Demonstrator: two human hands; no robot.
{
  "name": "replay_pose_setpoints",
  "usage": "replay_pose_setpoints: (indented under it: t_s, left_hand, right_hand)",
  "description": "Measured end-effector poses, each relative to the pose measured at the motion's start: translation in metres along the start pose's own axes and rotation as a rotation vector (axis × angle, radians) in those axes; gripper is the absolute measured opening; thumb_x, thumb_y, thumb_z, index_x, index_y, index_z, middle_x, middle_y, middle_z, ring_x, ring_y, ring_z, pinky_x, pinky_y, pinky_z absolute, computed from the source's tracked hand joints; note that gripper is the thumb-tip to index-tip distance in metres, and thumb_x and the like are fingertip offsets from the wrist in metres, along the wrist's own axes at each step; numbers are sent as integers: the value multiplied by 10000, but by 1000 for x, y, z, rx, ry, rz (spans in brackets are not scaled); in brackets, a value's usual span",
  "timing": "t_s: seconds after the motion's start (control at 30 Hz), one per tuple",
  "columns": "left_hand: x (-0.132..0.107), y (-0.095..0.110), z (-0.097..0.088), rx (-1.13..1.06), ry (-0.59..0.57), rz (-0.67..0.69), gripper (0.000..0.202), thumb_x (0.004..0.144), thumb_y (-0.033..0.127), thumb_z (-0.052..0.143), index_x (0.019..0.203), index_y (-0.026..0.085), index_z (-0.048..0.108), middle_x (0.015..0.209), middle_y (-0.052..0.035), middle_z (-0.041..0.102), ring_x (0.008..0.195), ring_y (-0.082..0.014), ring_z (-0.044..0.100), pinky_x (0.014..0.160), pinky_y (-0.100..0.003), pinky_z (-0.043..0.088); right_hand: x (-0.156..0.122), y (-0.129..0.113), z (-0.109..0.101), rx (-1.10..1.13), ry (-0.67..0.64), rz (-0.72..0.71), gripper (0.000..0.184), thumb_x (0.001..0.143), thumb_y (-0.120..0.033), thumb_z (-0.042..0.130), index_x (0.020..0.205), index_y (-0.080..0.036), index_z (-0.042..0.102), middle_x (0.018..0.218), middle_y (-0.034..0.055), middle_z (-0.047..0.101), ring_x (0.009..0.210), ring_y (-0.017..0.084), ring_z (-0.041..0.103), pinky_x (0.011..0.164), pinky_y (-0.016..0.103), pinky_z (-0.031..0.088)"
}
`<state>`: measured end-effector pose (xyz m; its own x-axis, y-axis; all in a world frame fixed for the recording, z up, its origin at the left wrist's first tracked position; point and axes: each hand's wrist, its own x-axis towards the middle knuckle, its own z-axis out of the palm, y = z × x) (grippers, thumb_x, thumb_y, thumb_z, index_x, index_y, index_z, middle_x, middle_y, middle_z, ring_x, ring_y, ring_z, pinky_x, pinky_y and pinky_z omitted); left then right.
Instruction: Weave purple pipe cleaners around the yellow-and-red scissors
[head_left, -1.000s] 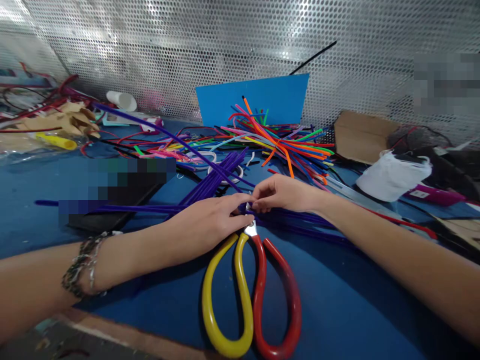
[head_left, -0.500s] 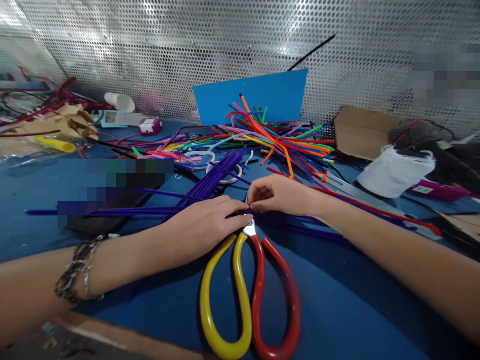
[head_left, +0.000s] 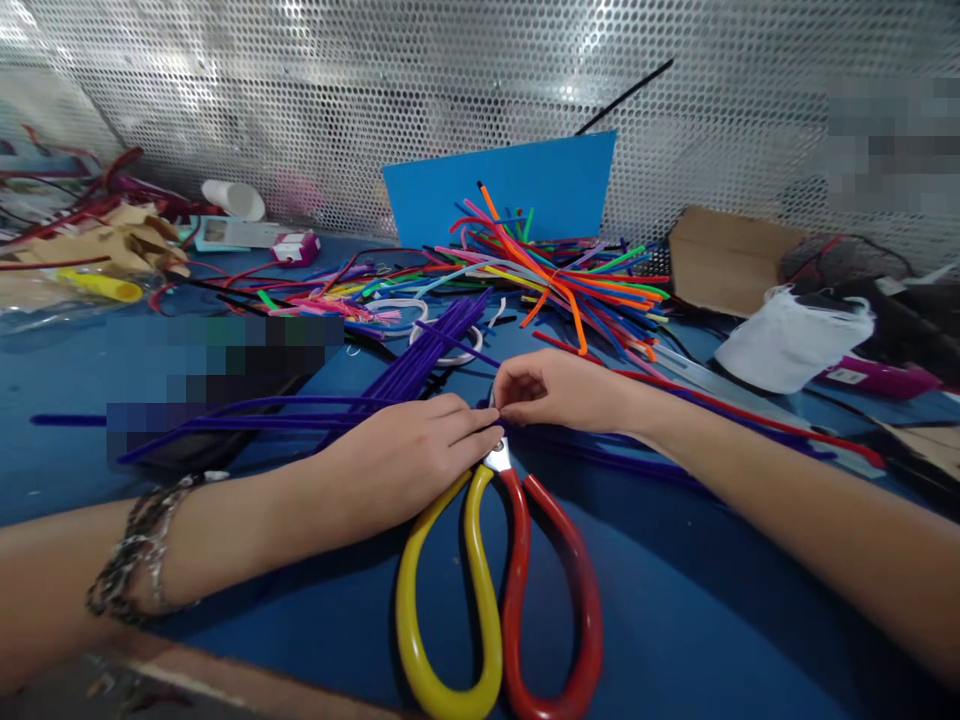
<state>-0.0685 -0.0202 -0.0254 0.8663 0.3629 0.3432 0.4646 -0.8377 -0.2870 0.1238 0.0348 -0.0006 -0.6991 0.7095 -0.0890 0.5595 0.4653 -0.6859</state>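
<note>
Moved: one of the purple pipe cleaners (head_left: 300,412), raised a second ago, now lies low | left hand (head_left: 405,455), right hand (head_left: 559,390): both pinched on their crossing, just above scissors (head_left: 495,590) on counter (head_left: 675,600) | advice: keep pinches close together, fingertips clear of blades.

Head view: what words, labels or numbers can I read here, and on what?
No text is legible.
Pink box: print too small to read.
White label on the magenta tube: blurred.
Scissors, purple stems: no markings show.
</note>
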Motion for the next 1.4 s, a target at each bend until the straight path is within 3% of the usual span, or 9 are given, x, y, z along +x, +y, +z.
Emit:
replay_pose_setpoints:
  t_s: [0.1, 0.23, 0.37, 0.53, 0.7, 0.83, 1.0, 1.13, 1.4]
  left_hand:
    - [2, 0, 0, -4, 18, 4, 275, 898, 90, 399, 1032, 119, 638, 1074, -72, 658, 867, -162, 606, 765, -259, 504]
    - [3, -1, 0, 19, 36, 35, 296, 890, 63, 377, 1009, 111, 644, 1041, -80, 671, 843, -155, 611, 760, -254, 500]
    - [4, -1, 1, 32, 32, 39, 275, 884, 71, 397, 976, 131, 650, 1056, -73, 666, 826, -148, 609, 751, -250, 496]
    - [4, 0, 0, 58, 7, 29, 234, 877, 95, 433, 957, 138, 649, 1074, -76, 656, 802, -156, 602, 719, -259, 500]
    - [5, 1, -2, 73, -21, 18, 249, 876, 87, 421, 983, 137, 641, 1069, -79, 655, 816, -162, 599, 706, -259, 506]
    - [5, 2, -3, 71, -14, 16, 242, 870, 84, 432, 984, 136, 640, 1065, -88, 654, 813, -172, 603, 696, -275, 517]
    - [5, 2, -4, 67, -18, 16, 237, 860, 70, 446, 980, 130, 642, 1050, -87, 660, 810, -177, 607, 689, -275, 521]
    - [5, 2, -4, 85, -13, 16, 244, 864, 72, 437, 976, 136, 644, 1039, -80, 664, 810, -165, 607, 701, -259, 514]
    - [3, 1, -1, 83, 4, 34, 260, 874, 82, 407, 981, 130, 639, 1048, -89, 661, 811, -173, 606, 697, -266, 503]
  right_hand:
    - [-5, -4, -7, -92, 8, -18, 67, 713, -106, 539, 747, -145, 582, 666, -18, 601, 598, 85, 536, 550, 191, 412]
    - [-22, -10, -22, -390, 60, -82, 75, 746, -179, 553, 773, -164, 621, 676, -17, 615, 588, 90, 536, 543, 192, 391]
    - [-37, -7, -24, -571, 23, -61, 103, 767, -181, 553, 810, -167, 645, 759, 14, 645, 649, 115, 555, 587, 213, 399]
    - [-40, 2, -18, -543, 35, -79, 211, 834, -173, 470, 856, -160, 680, 830, 45, 671, 742, 136, 592, 686, 239, 419]
    - [-40, 7, -19, -549, 22, -51, 177, 785, -160, 525, 883, -174, 672, 828, 32, 655, 675, 122, 575, 586, 214, 412]
    - [-39, 8, -15, -668, 45, -44, 147, 778, -148, 518, 832, -169, 654, 812, 37, 640, 691, 131, 574, 619, 227, 414]
    - [-39, -9, -5, -1030, 26, 157, 152, 794, -110, 488, 836, -173, 620, 843, 58, 628, 715, 166, 598, 487, 245, 314]
    - [-38, -21, 1, -1288, 117, 96, 230, 790, -25, 426, 843, -168, 598, 842, 91, 626, 765, 181, 599, 464, 251, 278]
    - [-29, -20, 1, -1368, 125, 108, 331, 826, -11, 333, 990, -185, 561, 658, 78, 645, 580, 182, 618, 403, 262, 146]
